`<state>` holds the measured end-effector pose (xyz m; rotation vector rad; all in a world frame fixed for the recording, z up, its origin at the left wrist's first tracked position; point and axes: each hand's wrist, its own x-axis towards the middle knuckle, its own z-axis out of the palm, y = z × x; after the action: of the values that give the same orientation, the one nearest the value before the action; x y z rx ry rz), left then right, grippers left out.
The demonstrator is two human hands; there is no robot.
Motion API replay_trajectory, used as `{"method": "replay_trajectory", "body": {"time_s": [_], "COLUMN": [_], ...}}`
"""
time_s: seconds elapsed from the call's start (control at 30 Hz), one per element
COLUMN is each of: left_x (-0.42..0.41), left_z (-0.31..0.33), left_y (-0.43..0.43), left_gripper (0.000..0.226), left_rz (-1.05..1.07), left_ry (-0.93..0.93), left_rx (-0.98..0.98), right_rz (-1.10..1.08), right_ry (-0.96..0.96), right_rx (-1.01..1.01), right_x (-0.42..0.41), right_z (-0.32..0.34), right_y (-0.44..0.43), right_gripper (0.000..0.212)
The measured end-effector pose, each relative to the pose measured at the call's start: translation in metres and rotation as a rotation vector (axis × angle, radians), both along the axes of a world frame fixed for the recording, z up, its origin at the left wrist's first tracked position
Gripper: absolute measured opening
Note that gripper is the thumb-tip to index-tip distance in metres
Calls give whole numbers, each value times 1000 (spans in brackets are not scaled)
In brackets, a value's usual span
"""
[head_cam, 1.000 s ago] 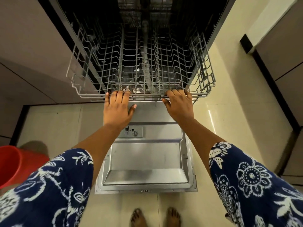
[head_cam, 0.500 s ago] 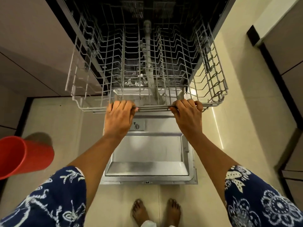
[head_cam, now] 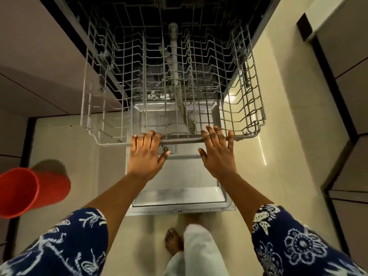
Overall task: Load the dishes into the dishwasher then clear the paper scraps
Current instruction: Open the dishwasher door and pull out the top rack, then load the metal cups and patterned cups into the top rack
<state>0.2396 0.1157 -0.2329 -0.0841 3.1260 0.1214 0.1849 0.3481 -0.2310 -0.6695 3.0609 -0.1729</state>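
Observation:
The grey wire dishwasher rack (head_cam: 249, 100) is pulled out over the lowered dishwasher door (head_cam: 179, 176). I see no dishes in it. My left hand (head_cam: 146, 154) curls its fingers over the rack's front rail, left of centre. My right hand (head_cam: 218, 154) lies against the same rail right of centre, fingers straight and spread, thumb apart. Through the wires the dark tub and a grey spray arm (head_cam: 174, 56) show. No dishes or paper scraps are in view.
A red bucket (head_cam: 29, 192) stands on the cream tiled floor at my left. Cabinet fronts (head_cam: 39, 66) flank the dishwasher on the left, and dark-edged cabinets (head_cam: 348, 96) line the right. My bare foot (head_cam: 173, 242) and a white trouser leg are just before the door's edge.
The rack has slid out toward me from the tub. My right hand's fingers have straightened off their grip on the rail; my left hand still holds it.

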Motion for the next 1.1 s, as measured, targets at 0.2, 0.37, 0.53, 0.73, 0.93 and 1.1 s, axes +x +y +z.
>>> {"method": "replay_trajectory", "body": {"time_s": [0.2,0.37,0.53,0.73,0.93,1.1], "left_x": [-8,-21,-26,-80,-148,-183], "left_z": [40,90,156,246,290,277], "left_y": [-6,-19,-104,-290,-470,-535], "left_gripper": [75,61,52,39,49,55], "left_rz": [-49,109,385,473,386,315], "left_ry": [-339,-529,-52,356,363,142], "left_rx": [90,405,633,529,351,211], "right_rz": [35,50,90,219,194,83], "right_ry": [-309,-467,-335,-120,40,13], "right_rx": [174,131,-80,-350,-454,-360], "right_x": [-3,-15,-55,-125,-186,-220], "right_z": [48,108,167,237,294,290], "right_y": [-3,-38,-129,-315,-494,-563], "right_gripper": [73,72,62,49,48,47]}}
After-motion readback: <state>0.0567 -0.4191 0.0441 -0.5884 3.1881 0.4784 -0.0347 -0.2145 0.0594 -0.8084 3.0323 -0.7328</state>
